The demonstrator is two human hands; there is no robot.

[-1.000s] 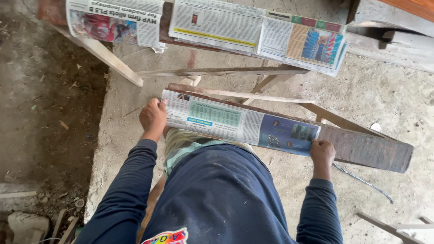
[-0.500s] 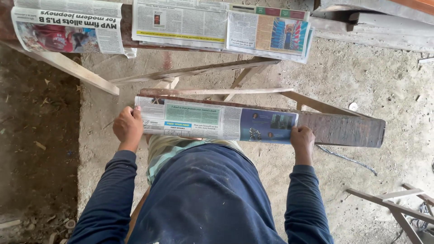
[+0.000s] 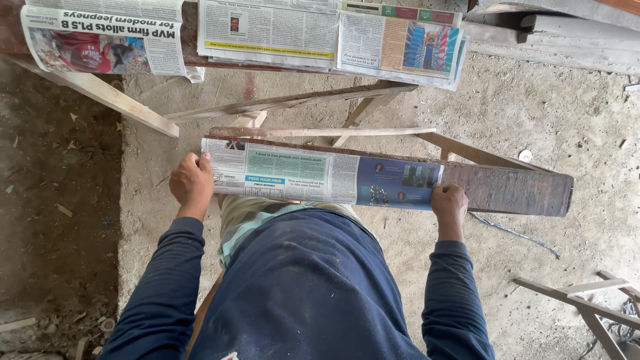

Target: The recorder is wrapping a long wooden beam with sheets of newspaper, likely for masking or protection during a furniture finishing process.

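A long dark wooden board (image 3: pixel 513 189) lies across in front of me, with a sheet of newspaper (image 3: pixel 320 175) wrapped over its left part. My left hand (image 3: pixel 191 183) grips the paper's left end against the board. At the paper's right edge, my right hand (image 3: pixel 449 203) is closed on the paper and the board's near edge. The bare end of the board sticks out to the right.
A second board covered with newspapers (image 3: pixel 267 33) lies farther away at the top. Pale wooden slats (image 3: pixel 300 103) of a trestle cross beneath. The floor is rough concrete (image 3: pixel 547 107), with dirt (image 3: pixel 53 200) at left. More wood strips (image 3: pixel 580 290) lie at lower right.
The view shifted right and settled. My hands hold the same places on the paper-wrapped board, which now sits more level in the view.
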